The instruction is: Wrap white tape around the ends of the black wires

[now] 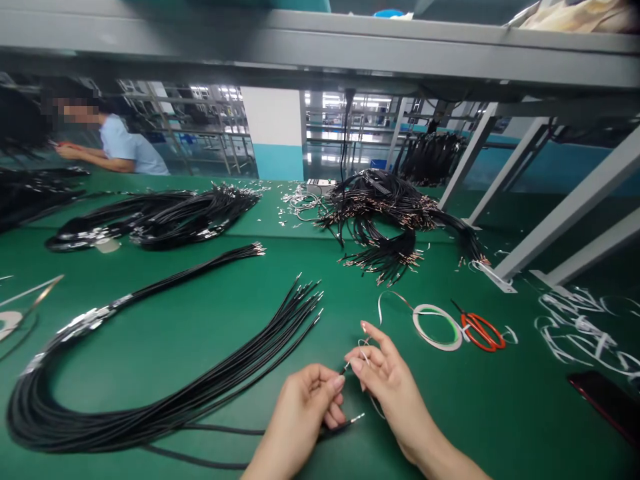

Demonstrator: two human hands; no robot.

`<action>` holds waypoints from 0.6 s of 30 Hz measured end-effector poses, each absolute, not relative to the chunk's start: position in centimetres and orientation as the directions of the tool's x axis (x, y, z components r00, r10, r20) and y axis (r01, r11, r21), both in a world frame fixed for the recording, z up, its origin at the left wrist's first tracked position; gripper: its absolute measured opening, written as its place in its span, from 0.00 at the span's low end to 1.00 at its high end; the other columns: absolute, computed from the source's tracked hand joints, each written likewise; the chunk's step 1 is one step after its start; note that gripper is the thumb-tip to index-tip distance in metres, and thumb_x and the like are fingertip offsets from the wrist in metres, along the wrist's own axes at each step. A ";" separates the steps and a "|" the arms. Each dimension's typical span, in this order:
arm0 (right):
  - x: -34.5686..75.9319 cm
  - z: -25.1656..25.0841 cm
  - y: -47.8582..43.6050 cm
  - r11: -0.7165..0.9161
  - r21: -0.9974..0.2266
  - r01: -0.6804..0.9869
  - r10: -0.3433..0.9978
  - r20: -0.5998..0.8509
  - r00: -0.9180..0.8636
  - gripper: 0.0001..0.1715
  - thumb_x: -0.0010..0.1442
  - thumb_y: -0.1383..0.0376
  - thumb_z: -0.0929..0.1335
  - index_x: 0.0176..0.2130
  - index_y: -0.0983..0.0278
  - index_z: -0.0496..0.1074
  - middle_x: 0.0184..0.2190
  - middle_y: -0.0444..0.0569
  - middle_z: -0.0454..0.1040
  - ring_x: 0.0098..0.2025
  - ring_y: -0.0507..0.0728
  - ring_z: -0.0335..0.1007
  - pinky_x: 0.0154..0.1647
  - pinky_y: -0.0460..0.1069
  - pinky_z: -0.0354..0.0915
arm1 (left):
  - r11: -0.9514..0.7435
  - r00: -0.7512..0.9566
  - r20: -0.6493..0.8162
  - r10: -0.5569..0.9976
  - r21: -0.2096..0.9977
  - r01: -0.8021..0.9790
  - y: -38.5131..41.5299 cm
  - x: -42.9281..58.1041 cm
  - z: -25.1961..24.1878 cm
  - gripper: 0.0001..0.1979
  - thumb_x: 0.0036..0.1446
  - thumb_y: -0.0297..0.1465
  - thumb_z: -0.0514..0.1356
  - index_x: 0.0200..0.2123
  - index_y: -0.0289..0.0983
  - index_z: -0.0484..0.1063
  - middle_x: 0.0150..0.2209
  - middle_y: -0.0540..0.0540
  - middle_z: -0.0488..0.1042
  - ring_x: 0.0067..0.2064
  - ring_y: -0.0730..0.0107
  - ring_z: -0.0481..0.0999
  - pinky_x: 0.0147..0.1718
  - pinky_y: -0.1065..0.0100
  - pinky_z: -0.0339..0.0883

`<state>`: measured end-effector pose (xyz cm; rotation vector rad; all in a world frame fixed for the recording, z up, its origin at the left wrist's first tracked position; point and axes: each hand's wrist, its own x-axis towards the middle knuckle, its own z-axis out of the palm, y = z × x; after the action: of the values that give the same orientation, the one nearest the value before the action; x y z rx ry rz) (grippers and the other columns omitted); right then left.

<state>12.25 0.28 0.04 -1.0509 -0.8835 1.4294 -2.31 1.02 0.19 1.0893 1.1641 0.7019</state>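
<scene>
Front centre on the green bench mat: my left hand and right hand, touching, both pinching a thin black metal-tipped wire. Left of them: long looped bundle of black wires. Behind-right of my right hand: white ring-shaped tape roll, orange-handled scissors just beside it. Far right: white scrap strips, dark red phone in front of them. Behind: tangled heap of black terminal wires at centre, tied black wire bundles back left. Grey metal shelf overhead.

Two hands, left hand and right hand, both bare. Nails are kept medium-length with pale tips. Wrists and forearms are left uncovered.
</scene>
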 end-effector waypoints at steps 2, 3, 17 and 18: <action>12.0 -0.2 0.3 -0.126 -0.921 -0.369 0.991 -0.129 -0.015 0.37 0.58 0.62 0.70 0.59 0.60 0.51 0.34 0.45 0.69 0.33 0.49 0.62 0.36 0.45 0.59 | 0.363 0.299 -0.368 0.880 0.929 0.077 1.1 -2.3 0.1 0.22 0.49 0.48 0.59 0.25 0.32 0.64 0.16 0.46 0.71 0.18 0.75 0.68 0.20 0.74 0.62; 11.9 -0.4 0.3 -0.127 -0.917 -0.378 0.991 -0.128 -0.023 0.37 0.57 0.62 0.70 0.59 0.60 0.51 0.33 0.44 0.69 0.34 0.50 0.63 0.39 0.46 0.59 | 0.369 0.306 -0.371 0.877 0.927 0.065 1.1 -2.3 0.0 0.23 0.49 0.49 0.59 0.25 0.32 0.64 0.16 0.46 0.71 0.17 0.75 0.67 0.20 0.74 0.61; 12.7 -1.5 0.4 -0.160 -0.954 -0.254 0.987 -0.154 -0.046 0.43 0.50 0.56 0.73 0.58 0.62 0.53 0.33 0.47 0.73 0.23 0.47 0.62 0.23 0.42 0.56 | 0.417 0.377 -0.369 0.850 0.907 -0.053 1.4 -2.8 -1.9 0.27 0.42 0.52 0.63 0.27 0.32 0.64 0.18 0.49 0.70 0.16 0.79 0.66 0.16 0.76 0.56; 12.6 -2.0 0.2 -0.147 -0.966 -0.211 0.989 -0.151 0.004 0.43 0.50 0.54 0.73 0.58 0.62 0.53 0.31 0.47 0.74 0.23 0.48 0.63 0.21 0.42 0.56 | 0.438 0.377 -0.385 0.842 0.897 -0.064 1.2 -2.7 -2.2 0.29 0.39 0.54 0.64 0.26 0.32 0.64 0.19 0.49 0.70 0.16 0.78 0.66 0.16 0.76 0.56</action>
<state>12.63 0.21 -1.96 -1.1657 -0.9614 1.3960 -2.69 1.22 -2.18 0.9403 1.0168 0.7041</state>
